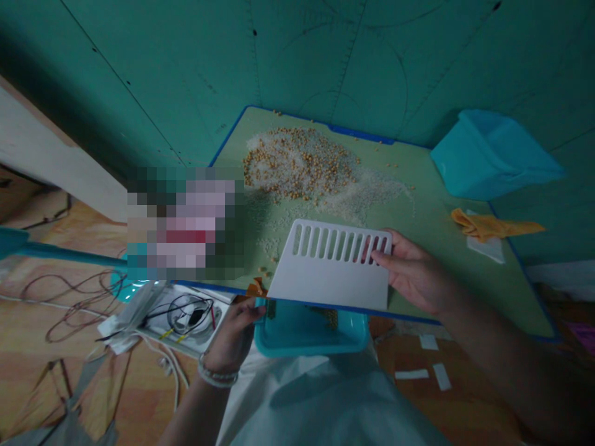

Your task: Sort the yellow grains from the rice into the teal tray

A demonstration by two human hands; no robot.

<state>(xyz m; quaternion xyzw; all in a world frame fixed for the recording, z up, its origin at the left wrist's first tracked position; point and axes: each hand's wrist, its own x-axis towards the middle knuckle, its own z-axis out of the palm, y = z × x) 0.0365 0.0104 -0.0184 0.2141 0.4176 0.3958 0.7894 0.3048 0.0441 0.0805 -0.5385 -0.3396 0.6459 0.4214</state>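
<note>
My right hand (pixel 416 275) grips a white plastic scraper (pixel 332 266) with a row of slots along its far edge, holding it flat just over the near edge of a green board with a blue rim (pixel 465 204). My left hand (pixel 232 341), a bracelet on its wrist, holds the left rim of a teal tray (pixel 309 331) below the board's near edge. A heap of yellow beans mixed with white grains (pixel 302 164) lies on the far part of the board. A few loose beans (pixel 264 269) lie close to the scraper.
A teal bag (pixel 493 155) stands at the board's right far corner, an orange cloth (pixel 493 226) beside it. A white box with cables (pixel 186 316) sits on the floor at left. A blurred patch covers the board's left part. Teal panels rise behind.
</note>
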